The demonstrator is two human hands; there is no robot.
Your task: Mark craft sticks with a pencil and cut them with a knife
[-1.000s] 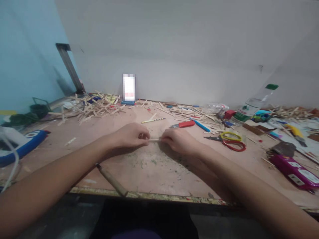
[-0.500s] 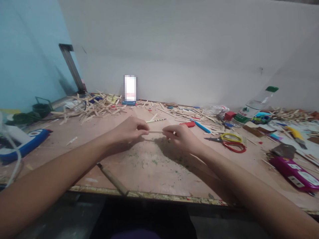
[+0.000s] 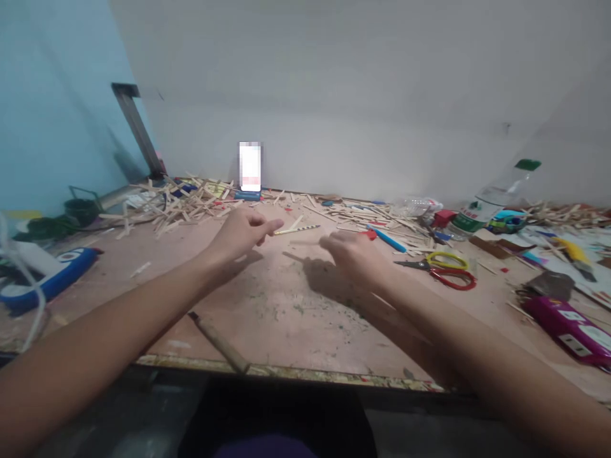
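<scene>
Stick (image 3: 305, 242) is pinched near one end by right hand (image 3: 356, 256), aimed at 9 o'clock above table (image 3: 291, 343), likely leaving its length clear; left hand (image 3: 238, 234) is held empty, fingers loosely parted.

Scissors (image 3: 426, 264): 1 yellow loop (image 3: 446, 254), 1 red loop (image 3: 458, 271). Left of scissors: tan stick (image 3: 306, 242), blue rod (image 3: 387, 238), stripy pencil (image 3: 296, 229). Right: purple box (image 3: 568, 327).

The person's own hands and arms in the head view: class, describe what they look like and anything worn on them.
The left hand and right hand have no gloves. The left arm and right arm show no sleeves, watch or bracelet. No ring stands out, though blur hides finer detail.
</scene>
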